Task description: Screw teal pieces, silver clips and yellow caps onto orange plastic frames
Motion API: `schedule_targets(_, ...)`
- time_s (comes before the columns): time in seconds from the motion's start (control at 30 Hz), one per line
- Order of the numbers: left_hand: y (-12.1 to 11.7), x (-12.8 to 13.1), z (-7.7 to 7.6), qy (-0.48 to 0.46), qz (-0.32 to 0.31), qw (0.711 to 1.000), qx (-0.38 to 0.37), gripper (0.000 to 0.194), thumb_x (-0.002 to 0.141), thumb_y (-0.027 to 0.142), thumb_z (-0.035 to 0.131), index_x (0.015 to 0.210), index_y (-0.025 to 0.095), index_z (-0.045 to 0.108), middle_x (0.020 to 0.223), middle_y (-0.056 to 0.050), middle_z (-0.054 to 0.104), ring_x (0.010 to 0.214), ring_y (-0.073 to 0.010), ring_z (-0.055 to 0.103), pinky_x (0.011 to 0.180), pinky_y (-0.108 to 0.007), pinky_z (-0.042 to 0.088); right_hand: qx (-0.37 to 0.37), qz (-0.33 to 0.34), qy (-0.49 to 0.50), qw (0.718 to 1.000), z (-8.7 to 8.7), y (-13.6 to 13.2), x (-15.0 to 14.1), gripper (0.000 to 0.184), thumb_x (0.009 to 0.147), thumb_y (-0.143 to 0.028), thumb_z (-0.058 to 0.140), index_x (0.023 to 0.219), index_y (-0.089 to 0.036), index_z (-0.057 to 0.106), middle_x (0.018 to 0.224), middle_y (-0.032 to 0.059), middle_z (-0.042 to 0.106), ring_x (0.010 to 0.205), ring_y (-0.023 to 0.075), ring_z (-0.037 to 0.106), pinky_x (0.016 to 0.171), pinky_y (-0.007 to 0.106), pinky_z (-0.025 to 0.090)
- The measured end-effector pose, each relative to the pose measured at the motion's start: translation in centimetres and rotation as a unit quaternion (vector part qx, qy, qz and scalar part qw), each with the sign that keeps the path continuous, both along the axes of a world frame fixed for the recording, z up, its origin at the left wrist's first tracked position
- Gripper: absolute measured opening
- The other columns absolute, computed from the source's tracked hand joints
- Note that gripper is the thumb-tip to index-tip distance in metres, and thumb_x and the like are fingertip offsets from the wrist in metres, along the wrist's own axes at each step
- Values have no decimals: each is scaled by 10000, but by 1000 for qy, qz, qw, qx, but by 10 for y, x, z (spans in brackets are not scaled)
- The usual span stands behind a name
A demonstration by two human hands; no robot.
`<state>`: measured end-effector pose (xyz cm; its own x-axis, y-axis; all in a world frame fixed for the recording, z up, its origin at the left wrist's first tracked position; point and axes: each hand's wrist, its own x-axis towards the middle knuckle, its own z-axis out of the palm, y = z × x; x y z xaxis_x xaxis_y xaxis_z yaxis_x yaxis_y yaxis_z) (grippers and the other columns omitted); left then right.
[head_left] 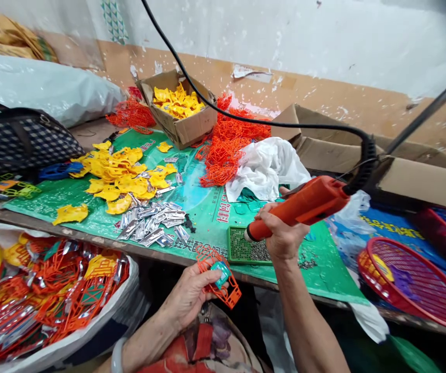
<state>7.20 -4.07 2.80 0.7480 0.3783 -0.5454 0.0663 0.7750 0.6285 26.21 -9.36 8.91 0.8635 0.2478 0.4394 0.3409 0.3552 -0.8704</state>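
My left hand (193,291) pinches an orange plastic lattice frame (231,296) with a teal piece (221,273) set on it, just off the table's front edge. In my right hand (285,239) is a red electric screwdriver (300,204), tilted with its tip to the left. That tip hangs over a green tray (235,256) holding small dark screws (260,252). A black cable (269,123) runs from the tool's rear end. Silvery metallic pieces (155,223) lie heaped left of the tray, beside a pile of yellow plastic parts (119,171).
At lower left stands a white sack (124,305) full of orange and yellow pieces. A cardboard box (191,129) of yellow parts sits at the back, beside orange frames (226,145) and a white cloth (267,166). A red basket (432,295) rests at the right.
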Motion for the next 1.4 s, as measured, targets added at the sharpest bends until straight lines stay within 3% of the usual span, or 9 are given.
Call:
schedule_targets(0.13, 0, 1, 1, 2, 1, 1000, -3, 325, 651, 254, 825, 939, 153, 712, 837, -53, 726, 651, -149, 669, 661, -284, 559, 11, 9, 9, 1000, -1, 2, 0, 155, 635, -192, 684, 738, -187, 568, 632, -35, 594, 563, 144, 564, 663, 393, 509)
schedule_targets(0.37, 0, 3, 1, 5, -3, 1000, 5, 335, 664, 261, 817, 956, 145, 703, 855, -58, 726, 656, -141, 661, 652, -272, 554, 28, 31, 28, 999, 1, 2, -3, 429, 621, -190, 708, 1034, -177, 591, 658, -44, 601, 553, 147, 568, 600, 354, 486)
schedule_targets(0.53, 0, 3, 0, 4, -7, 1000, 5, 319, 678, 261, 808, 956, 149, 700, 853, -57, 728, 660, -138, 661, 642, -260, 554, 38, 41, 27, 998, 2, 2, -3, 394, 622, -151, 699, 1003, -176, 603, 636, -48, 606, 532, 143, 563, 580, 345, 482)
schedule_targets(0.7, 0, 3, -1, -5, 9, 1000, -2, 295, 685, 244, 809, 942, 148, 700, 855, -51, 730, 664, -138, 667, 651, -271, 567, 26, 42, 27, 998, -2, 2, -3, 188, 623, -155, 720, 771, -178, 606, 655, -27, 613, 561, 145, 571, 613, 359, 493)
schedule_targets(0.8, -1, 2, -3, 0, 23, 1000, -13, 335, 679, 238, 814, 980, 150, 695, 855, -55, 735, 658, -146, 673, 639, -278, 571, 18, 31, 30, 999, -2, 2, -5, 168, 627, -172, 733, 736, -172, 605, 654, -21, 612, 568, 145, 573, 629, 365, 495)
schedule_targets(1.0, -1, 5, 1, -8, 40, 999, -24, 328, 679, 229, 820, 973, 142, 702, 832, -48, 736, 647, -139, 667, 643, -282, 583, 36, 47, 48, 997, 4, 5, -6, 557, 611, -163, 735, 1146, -170, 580, 624, -58, 605, 513, 132, 551, 563, 324, 476)
schedule_targets(1.13, 0, 6, 4, 1, 49, 998, -40, 287, 668, 221, 828, 916, 134, 713, 814, -51, 737, 656, -158, 680, 643, -296, 592, 65, 64, 49, 995, 19, -2, -3, 610, 611, -143, 715, 1200, -181, 562, 609, -58, 599, 507, 142, 554, 542, 316, 469)
schedule_targets(1.23, 0, 5, 4, -2, 47, 998, -44, 275, 670, 219, 827, 909, 135, 718, 822, -52, 739, 657, -163, 685, 632, -290, 592, 87, 104, 58, 989, 34, -15, -10, 578, 642, -121, 682, 1197, -219, 555, 606, -60, 588, 521, 140, 555, 551, 309, 472)
schedule_targets(1.4, -1, 5, 4, -9, 43, 998, -40, 274, 658, 244, 833, 881, 129, 723, 798, -52, 739, 647, -162, 683, 618, -274, 584, 103, 252, 101, 957, 47, -42, -37, 481, 685, -132, 660, 1139, -269, 583, 678, -33, 598, 602, 144, 563, 636, 335, 494)
